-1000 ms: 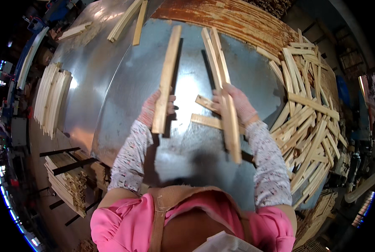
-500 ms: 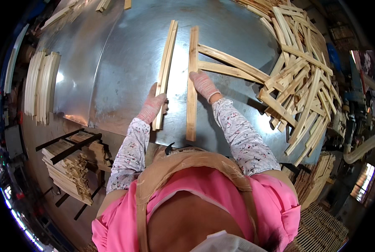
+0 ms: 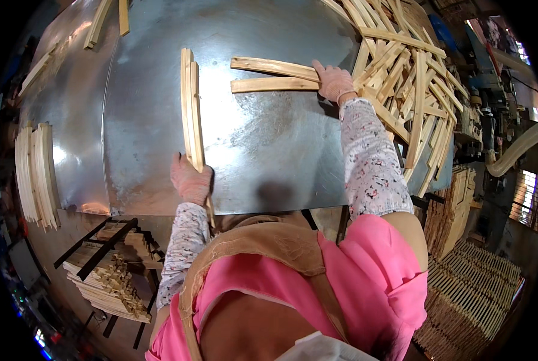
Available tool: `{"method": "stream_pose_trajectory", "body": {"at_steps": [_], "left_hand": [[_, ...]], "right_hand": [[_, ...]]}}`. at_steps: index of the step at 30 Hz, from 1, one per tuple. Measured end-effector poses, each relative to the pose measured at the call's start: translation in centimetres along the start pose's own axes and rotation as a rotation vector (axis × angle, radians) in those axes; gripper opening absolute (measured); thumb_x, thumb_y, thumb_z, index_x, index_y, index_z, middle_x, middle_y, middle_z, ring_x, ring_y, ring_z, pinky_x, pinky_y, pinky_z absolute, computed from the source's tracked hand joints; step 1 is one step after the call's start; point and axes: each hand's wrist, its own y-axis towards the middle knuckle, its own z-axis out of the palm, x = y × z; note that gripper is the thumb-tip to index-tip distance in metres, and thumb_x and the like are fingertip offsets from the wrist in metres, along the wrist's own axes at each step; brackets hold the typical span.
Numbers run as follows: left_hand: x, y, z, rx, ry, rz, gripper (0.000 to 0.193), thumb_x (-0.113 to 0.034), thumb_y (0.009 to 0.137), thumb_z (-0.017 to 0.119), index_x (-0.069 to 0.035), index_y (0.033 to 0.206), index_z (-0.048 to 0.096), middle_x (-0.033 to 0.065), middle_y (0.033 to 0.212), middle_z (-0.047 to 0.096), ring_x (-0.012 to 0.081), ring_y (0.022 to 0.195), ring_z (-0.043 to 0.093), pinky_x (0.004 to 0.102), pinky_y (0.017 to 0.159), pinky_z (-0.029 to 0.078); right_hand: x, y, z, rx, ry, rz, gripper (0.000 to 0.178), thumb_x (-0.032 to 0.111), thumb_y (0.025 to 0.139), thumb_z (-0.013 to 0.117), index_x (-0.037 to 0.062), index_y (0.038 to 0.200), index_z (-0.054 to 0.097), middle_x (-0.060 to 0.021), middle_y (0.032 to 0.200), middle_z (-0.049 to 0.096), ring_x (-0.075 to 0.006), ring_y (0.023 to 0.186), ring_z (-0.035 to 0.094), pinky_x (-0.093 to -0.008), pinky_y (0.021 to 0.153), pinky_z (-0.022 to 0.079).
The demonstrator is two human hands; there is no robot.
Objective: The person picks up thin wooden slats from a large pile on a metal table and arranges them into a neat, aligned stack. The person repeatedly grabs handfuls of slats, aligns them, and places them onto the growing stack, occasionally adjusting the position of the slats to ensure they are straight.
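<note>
My left hand (image 3: 192, 182), in a pinkish knit glove, is closed around the near end of a few long pale wooden strips (image 3: 192, 114). The strips lie side by side, pointing away from me over the metal tabletop (image 3: 263, 150). Farther off to the right, my gloved right hand (image 3: 335, 82) grips the right ends of two more wooden strips, an upper one (image 3: 275, 67) and a lower one (image 3: 275, 85). Their free ends point left and stand slightly apart. My right fingertips are partly hidden behind the hand and wood.
A tangled heap of wooden strips (image 3: 419, 102) covers the table's right side. A neat bundle of strips (image 3: 35, 174) lies at the left edge, with loose pieces (image 3: 98, 24) at the far left. Stacked wood (image 3: 109, 280) stands below the table at left, more (image 3: 467, 295) at right.
My right hand has left the single strip it held and moved right onto the two slanted strips, now turned more level. That single strip seems to have joined those in my left hand.
</note>
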Motion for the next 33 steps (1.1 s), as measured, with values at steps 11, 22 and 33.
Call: {"method": "stream_pose_trajectory", "body": {"at_steps": [11, 22, 33], "left_hand": [[-0.6, 1.4, 0.5, 0.112, -0.042, 0.194, 0.107, -0.059, 0.081, 0.079, 0.011, 0.156, 0.046, 0.0284, 0.165, 0.043, 0.0454, 0.152, 0.042, 0.0459, 0.129, 0.033], [-1.9, 0.9, 1.4, 0.106, -0.004, 0.107, 0.133, -0.059, 0.074, 0.087, 0.009, 0.168, 0.02, 0.0282, 0.167, 0.037, 0.0426, 0.157, 0.033, 0.047, 0.131, 0.027], [-7.5, 5.5, -3.1, 0.226, 0.072, 0.079, 0.113, -0.039, 0.083, 0.079, -0.001, 0.172, 0.022, 0.0295, 0.173, 0.026, 0.0447, 0.159, 0.031, 0.0455, 0.131, 0.03]], "right_hand": [[26.5, -3.4, -0.5, 0.237, 0.773, -0.234, 0.071, 0.053, 0.107, 0.053, -0.0064, 0.146, 0.057, -0.0275, 0.116, 0.075, -0.0438, 0.106, 0.073, -0.0517, 0.101, 0.057], [-2.8, -1.2, 1.6, -0.353, 0.195, 0.791, 0.068, 0.03, 0.087, 0.08, 0.0024, 0.143, 0.055, -0.0243, 0.133, 0.065, -0.042, 0.118, 0.068, -0.0486, 0.099, 0.057], [10.9, -21.3, 9.3, -0.303, 0.787, 0.066, 0.075, 0.005, 0.08, 0.063, 0.0014, 0.154, 0.05, -0.0297, 0.149, 0.054, -0.0516, 0.138, 0.052, -0.052, 0.12, 0.043]]}}
